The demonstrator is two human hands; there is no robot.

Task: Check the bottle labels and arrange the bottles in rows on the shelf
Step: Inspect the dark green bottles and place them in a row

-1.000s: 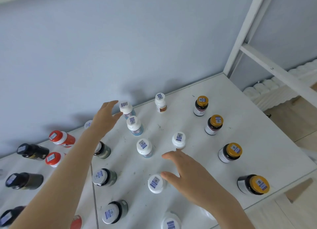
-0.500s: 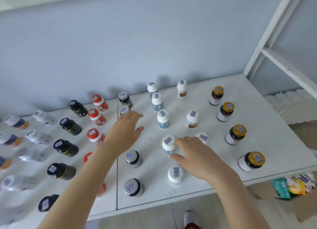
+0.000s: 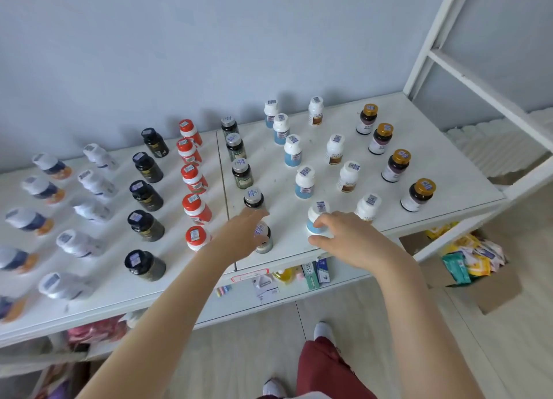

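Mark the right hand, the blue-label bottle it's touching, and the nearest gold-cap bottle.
right hand (image 3: 353,243): head view, back of the hand.
blue-label bottle (image 3: 319,209): head view, top of its white cap.
nearest gold-cap bottle (image 3: 425,186): head view, on the gold cap.

This looks like a small pharmacy or shop stockroom: a white metal shelf carries rows of pill bottles with barcode stickers on their caps, boxed goods stand on the level below, and a cardboard box of packets sits on the floor.
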